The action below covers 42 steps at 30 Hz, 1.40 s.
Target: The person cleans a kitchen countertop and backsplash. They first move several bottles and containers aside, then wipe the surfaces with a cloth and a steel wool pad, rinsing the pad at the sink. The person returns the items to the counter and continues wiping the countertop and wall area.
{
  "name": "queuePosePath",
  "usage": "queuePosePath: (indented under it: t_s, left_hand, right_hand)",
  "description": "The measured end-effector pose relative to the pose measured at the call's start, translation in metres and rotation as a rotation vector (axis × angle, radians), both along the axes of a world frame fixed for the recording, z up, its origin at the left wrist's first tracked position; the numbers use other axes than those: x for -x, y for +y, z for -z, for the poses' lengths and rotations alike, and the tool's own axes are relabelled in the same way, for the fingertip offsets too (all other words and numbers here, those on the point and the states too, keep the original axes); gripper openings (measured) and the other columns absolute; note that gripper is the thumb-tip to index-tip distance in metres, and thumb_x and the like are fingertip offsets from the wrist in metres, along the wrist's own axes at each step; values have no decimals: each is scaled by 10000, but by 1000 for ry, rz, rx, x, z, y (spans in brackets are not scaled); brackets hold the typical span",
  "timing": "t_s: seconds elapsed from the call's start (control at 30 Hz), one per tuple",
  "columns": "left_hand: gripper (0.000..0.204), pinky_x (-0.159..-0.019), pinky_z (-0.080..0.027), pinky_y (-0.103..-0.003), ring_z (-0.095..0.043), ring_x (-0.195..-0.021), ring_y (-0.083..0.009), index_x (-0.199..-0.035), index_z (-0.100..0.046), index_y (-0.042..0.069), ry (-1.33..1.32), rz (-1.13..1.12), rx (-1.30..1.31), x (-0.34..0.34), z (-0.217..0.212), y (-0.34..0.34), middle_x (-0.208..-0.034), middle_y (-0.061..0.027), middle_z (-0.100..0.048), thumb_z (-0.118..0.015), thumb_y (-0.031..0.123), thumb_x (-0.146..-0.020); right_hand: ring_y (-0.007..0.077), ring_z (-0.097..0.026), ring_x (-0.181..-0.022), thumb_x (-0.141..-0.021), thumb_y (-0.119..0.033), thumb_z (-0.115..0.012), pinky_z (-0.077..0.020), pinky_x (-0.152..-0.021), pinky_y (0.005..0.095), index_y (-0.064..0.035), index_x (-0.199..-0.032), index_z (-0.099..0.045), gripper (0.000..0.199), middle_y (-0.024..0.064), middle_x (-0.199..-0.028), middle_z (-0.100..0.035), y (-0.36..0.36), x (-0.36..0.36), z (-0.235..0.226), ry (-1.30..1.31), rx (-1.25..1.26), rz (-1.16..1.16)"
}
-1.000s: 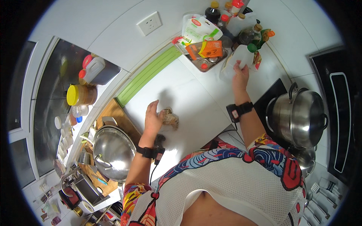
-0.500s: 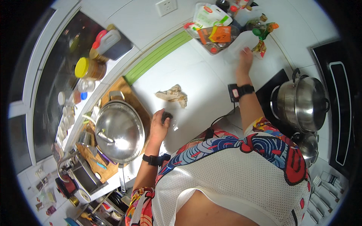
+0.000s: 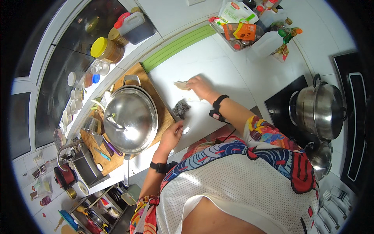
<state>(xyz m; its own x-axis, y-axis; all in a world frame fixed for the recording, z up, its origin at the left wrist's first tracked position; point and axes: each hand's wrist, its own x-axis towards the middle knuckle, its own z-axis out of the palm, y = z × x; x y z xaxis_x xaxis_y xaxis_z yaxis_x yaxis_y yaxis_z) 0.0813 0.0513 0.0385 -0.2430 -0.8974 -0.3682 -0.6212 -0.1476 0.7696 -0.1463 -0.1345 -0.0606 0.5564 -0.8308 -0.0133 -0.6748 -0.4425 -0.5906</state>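
Note:
My right hand (image 3: 200, 87) is closed on a crumpled beige cloth (image 3: 181, 85) on the white countertop (image 3: 230, 84). Part of the cloth is covered by the fingers. Nearer to me, a dark grey steel wool scourer (image 3: 180, 109) lies on the counter. Just below it is my left hand (image 3: 171, 135), its fingers loosely bent and apart, with nothing visible in them. To the left of that hand a lidded steel wok (image 3: 130, 119) rests over a wooden cutting board (image 3: 165, 121).
At the back right, a white jug (image 3: 267, 43) stands beside a bin of seasoning packets (image 3: 241, 33). A steel pot (image 3: 317, 107) sits on the black cooktop (image 3: 281, 103). Several jars, including a yellow-lidded jar (image 3: 107, 50), line the left ledge. Knives lie on the board.
My right hand has moved from beside the white jug, left and nearer, onto the cloth. My left hand has let go of the scourer and drawn back toward me. The view has shifted.

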Motion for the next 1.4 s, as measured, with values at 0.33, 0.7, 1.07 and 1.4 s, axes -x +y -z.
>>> queuePosePath:
  t_s: [0.33,0.7,1.07,1.4]
  left_hand:
    - [350,-860,-477,-286,-616,-988,-167,-1261,-550,29,74,-144,-146,-16,10,33,-1073,-96,-661,-584,86,-918]
    - [330,-889,-482,-299,-629,-1012,-186,-1254,-560,42,77,-301,-138,0,5,29,-1084,-96,-665,-576,97,-929]
    - [286,-811,-512,-360,-645,-948,-310,-1176,-600,61,9,-263,58,24,6,-3,-1045,-137,-668,-581,165,-910]
    - [280,-843,-501,-332,-649,-972,-272,-1180,-610,58,-67,-298,-12,29,9,12,-1039,-128,-680,-588,168,-924]
  right_hand:
    - [360,-483,-1140,-812,-6,-526,-369,-1018,411,-39,-1142,-607,342,143,-1252,-543,-141,106,40,226,474,712]
    - [216,-548,-1165,-830,78,-521,-435,-974,325,-25,-1187,-606,381,117,-1258,-581,-144,83,52,-457,336,349]
    - [271,-516,-1172,-821,-14,-588,-393,-1038,388,-110,-1045,-694,266,58,-1188,-624,-52,-10,31,-148,201,-70]
    - [248,-553,-1108,-831,-116,-636,-427,-956,377,-129,-1106,-670,277,57,-1140,-617,-188,-28,19,105,322,115]
